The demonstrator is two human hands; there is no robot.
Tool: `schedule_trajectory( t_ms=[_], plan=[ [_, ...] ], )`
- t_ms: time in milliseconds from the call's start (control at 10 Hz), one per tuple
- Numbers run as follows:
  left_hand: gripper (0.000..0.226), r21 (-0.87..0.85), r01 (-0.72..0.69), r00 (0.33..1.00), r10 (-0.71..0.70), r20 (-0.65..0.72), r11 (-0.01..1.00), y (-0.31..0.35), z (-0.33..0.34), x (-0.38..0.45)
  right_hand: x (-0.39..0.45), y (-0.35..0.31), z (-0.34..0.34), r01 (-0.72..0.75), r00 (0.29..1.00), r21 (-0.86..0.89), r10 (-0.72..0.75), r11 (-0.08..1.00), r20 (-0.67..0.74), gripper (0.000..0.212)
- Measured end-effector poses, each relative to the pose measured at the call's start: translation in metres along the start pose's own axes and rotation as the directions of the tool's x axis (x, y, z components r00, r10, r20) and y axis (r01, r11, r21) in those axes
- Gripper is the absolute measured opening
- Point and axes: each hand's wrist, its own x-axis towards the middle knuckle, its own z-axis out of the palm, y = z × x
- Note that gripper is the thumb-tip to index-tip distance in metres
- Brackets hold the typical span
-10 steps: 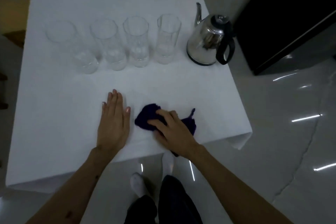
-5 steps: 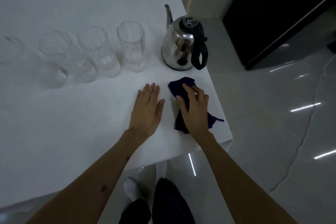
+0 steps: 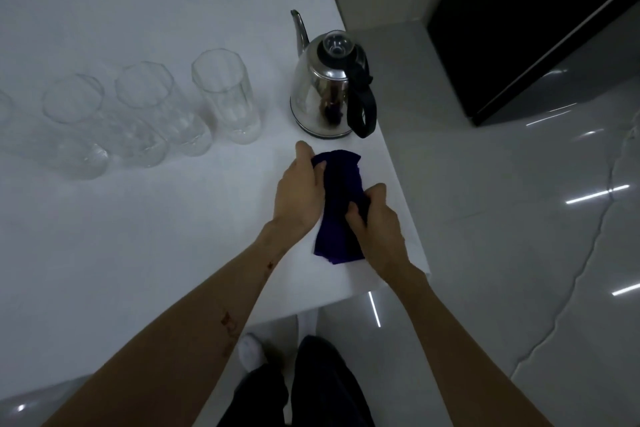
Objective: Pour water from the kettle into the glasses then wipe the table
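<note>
Counting glasses: three full ones showing in a row, glass one [image 3: 227, 95] nearest the kettle, glass two [image 3: 162, 107], glass three [image 3: 100, 125], plus a fourth glass [image 3: 5, 107] getting cut off at the left edge, so four in all. One kettle [image 3: 325, 90] sitting on the table. One dark blue cloth [image 3: 341, 204] lying near the table's right edge. Two hands showing, left hand [image 3: 299, 192] and right hand [image 3: 375, 222], both gripping the cloth. One white table [image 3: 138, 236] carrying everything.
</note>
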Motion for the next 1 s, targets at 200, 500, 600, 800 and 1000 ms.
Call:
schedule_trajectory(
  t_ms=[200, 500, 600, 800, 1000],
  plan=[
    [0.009, -0.034, 0.099, 0.993, -0.101, -0.061, 0.994, -0.007, 0.003, -0.001, -0.004, 0.007, -0.003, -0.039, 0.975, -0.064, 0.024, 0.997, -0.221, 0.027],
    [0.056, 0.491, -0.291, 0.956, 0.23, 0.181, 0.821, -0.031, 0.024, -0.068, -0.015, 0.038, 0.019, 0.293, 0.947, -0.512, -0.318, 0.808, 0.041, 0.055],
    [0.058, 0.544, -0.224, 0.973, 0.15, 0.178, 0.809, -0.044, 0.03, -0.085, -0.016, 0.041, 0.023, 0.248, 0.961, -0.532, -0.274, 0.81, 0.031, 0.057],
    [0.058, 0.591, -0.231, 0.963, 0.096, 0.25, 0.773, -0.045, 0.027, -0.092, -0.017, 0.034, 0.027, 0.195, 0.979, -0.555, -0.191, 0.809, 0.066, 0.058],
    [0.059, 0.522, -0.286, 0.918, 0.073, 0.39, 0.804, -0.03, -0.004, -0.096, -0.021, 0.01, 0.016, 0.172, 0.985, -0.505, -0.134, 0.846, 0.112, 0.066]
  ],
)
